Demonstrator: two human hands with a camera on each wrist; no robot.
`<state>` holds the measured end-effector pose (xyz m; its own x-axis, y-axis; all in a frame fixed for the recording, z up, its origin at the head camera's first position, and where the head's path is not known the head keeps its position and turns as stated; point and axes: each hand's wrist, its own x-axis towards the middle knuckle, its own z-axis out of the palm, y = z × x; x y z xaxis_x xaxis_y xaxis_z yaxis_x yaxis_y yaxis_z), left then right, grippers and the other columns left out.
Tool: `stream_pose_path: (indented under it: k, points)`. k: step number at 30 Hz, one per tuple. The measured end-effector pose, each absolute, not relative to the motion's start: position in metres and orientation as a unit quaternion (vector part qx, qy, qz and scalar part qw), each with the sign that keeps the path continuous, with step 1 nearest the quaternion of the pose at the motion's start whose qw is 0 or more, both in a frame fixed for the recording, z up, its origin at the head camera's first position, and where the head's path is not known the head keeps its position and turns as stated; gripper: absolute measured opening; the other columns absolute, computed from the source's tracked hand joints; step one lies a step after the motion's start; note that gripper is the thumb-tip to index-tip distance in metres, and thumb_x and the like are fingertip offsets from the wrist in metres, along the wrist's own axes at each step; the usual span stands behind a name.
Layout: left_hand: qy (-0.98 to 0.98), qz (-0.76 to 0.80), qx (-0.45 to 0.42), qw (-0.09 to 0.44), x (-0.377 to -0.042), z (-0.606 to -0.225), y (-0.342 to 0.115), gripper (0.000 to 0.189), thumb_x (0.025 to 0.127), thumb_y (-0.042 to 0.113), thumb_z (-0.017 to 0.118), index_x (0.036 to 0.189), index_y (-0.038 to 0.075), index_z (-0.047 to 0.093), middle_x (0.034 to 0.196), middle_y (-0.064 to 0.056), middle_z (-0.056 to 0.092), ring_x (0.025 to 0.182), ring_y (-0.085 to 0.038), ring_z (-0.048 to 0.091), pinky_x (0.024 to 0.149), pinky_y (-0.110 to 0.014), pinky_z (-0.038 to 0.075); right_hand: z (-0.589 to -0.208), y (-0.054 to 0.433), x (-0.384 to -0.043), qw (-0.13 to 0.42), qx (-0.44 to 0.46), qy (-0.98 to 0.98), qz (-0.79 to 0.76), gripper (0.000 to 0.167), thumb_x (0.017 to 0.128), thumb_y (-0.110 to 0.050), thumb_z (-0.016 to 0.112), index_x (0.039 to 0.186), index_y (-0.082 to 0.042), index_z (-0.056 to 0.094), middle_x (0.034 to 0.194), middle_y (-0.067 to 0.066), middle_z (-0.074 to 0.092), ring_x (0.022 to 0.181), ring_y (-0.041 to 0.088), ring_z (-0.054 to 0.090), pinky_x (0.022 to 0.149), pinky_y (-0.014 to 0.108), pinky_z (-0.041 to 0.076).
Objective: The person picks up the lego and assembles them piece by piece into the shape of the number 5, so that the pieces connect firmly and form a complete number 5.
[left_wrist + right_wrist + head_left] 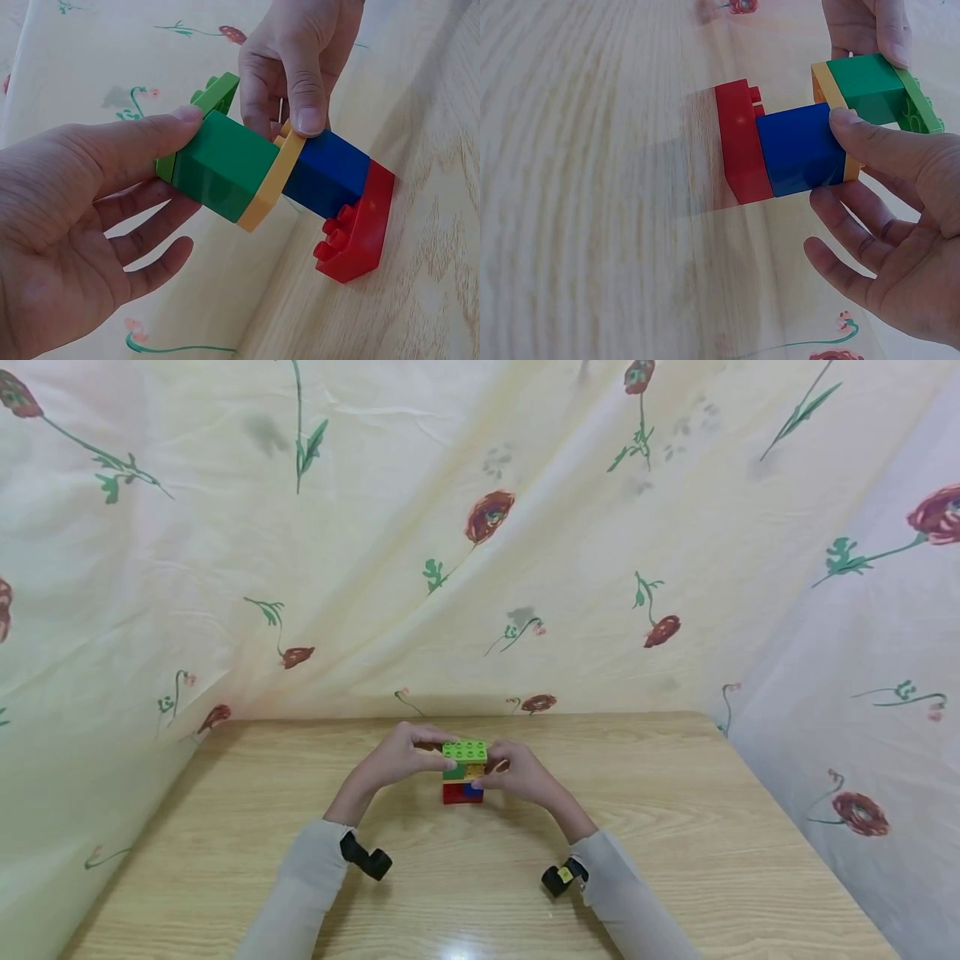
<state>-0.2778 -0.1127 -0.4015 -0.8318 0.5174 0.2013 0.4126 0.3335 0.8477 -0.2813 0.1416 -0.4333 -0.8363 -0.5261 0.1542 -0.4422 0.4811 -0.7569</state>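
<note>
A stack of toy building bricks stands on the table. At its bottom is a red brick (364,244), topped at one end by a blue brick (802,154). Over the blue one lies a thin yellow brick (271,184). A dark green brick (225,165) sits on the yellow piece's other end, and a thin light green brick (465,752) caps the stack. My left hand (401,756) pinches the light green brick where it meets the dark green one. My right hand (525,772) grips the yellow brick, its thumb also against the blue one's upper edge. Some fingertips are hidden behind the bricks.
The wooden table (660,827) extends around the stack. Flowered cloth (390,568) hangs behind it and along both sides. Black wrist cameras (367,857) are strapped at both sleeve cuffs.
</note>
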Motion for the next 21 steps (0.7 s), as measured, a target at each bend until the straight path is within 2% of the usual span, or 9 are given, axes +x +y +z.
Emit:
stream_pose_path:
  k: [9, 17, 21]
  points:
    - [0.820, 0.502, 0.270, 0.051, -0.2769, -0.4033, -0.1125, 0.033, 0.089, 0.021, 0.080, 0.120, 0.011, 0.076, 0.119, -0.010, 0.073, 0.097, -0.016, 0.066, 0.083, -0.032, 0.054, -0.4319, 0.1424, -0.2808, 0.048, -0.288, 0.857, -0.425, 0.019, 0.087, -0.019, 0.082, 0.098, -0.006, 0.074, 0.100, 0.011, 0.065, 0.092, 0.020, 0.064, 0.084, 0.036, 0.055]
    - [0.810, 0.518, 0.269, 0.054, -0.2766, -0.4056, -0.1128, 0.032, 0.090, 0.019, 0.079, 0.120, 0.011, 0.076, 0.117, -0.010, 0.073, 0.096, -0.018, 0.066, 0.076, -0.029, 0.055, -0.4342, 0.1415, -0.2820, 0.051, -0.284, 0.855, -0.430, 0.020, 0.086, -0.018, 0.083, 0.098, -0.004, 0.074, 0.100, 0.015, 0.067, 0.096, 0.027, 0.065, 0.084, 0.034, 0.055]
    - [0.809, 0.518, 0.273, 0.052, -0.2766, -0.4056, -0.1131, 0.032, 0.090, 0.019, 0.079, 0.121, 0.010, 0.076, 0.118, -0.012, 0.073, 0.095, -0.018, 0.065, 0.074, -0.028, 0.054, -0.4346, 0.1418, -0.2825, 0.051, -0.289, 0.855, -0.427, 0.019, 0.086, -0.018, 0.083, 0.097, -0.005, 0.074, 0.099, 0.011, 0.067, 0.095, 0.025, 0.065, 0.084, 0.034, 0.055]
